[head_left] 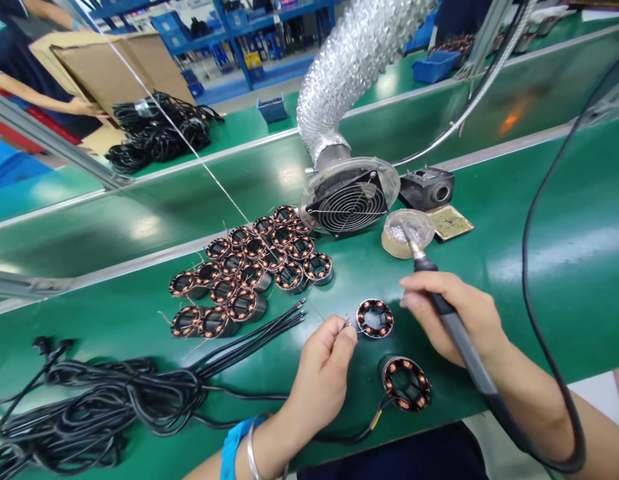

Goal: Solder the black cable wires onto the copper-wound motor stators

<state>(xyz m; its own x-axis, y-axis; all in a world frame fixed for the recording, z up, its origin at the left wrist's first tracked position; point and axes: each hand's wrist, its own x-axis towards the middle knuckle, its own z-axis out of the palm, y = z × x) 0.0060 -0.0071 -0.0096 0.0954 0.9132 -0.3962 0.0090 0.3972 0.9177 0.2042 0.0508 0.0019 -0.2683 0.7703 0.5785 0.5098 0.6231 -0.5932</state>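
The green surface (pixel 574 287) fronts a carton (pixel 134 67), any print too blurred to read. The right hand (pixel 472 313) grips an iron (pixel 467 347), its tip at a tub (pixel 397 248); the left hand (pixel 322 367) pinches a lead (pixel 346 325) beside a stator (pixel 388 319) on the surface.

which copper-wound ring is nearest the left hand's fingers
The lone ring just off the fingers of the left hand; the ring beside the black cable lies lower in view, and the other rings cluster farther off.
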